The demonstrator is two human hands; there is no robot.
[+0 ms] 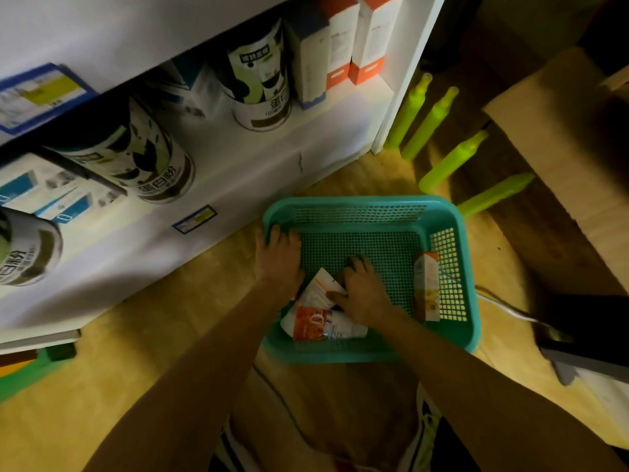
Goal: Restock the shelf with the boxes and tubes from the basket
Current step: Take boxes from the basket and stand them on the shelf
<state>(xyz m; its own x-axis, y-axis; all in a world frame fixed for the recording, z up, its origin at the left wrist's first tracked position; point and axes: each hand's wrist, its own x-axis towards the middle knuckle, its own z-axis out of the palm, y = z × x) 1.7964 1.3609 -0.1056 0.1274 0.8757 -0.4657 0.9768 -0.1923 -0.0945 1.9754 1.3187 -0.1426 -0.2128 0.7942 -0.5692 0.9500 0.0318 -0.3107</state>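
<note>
My right hand (362, 294) was curled round a white-and-orange box (318, 292) in the near-left of the basket (357, 212), on top of another box (323, 324). Left hand (279, 255) lay flat, fingers on the left rim. Third box (426, 286) leaned on the right wall; shelf (306, 131) far left.

left grip (279, 257) flat, right grip (362, 289) curled

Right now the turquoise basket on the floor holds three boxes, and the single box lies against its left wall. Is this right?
Not quite. The head view shows the single box against the right wall of the turquoise basket, not the left. The other two boxes lie near the front, by the right hand.
</note>
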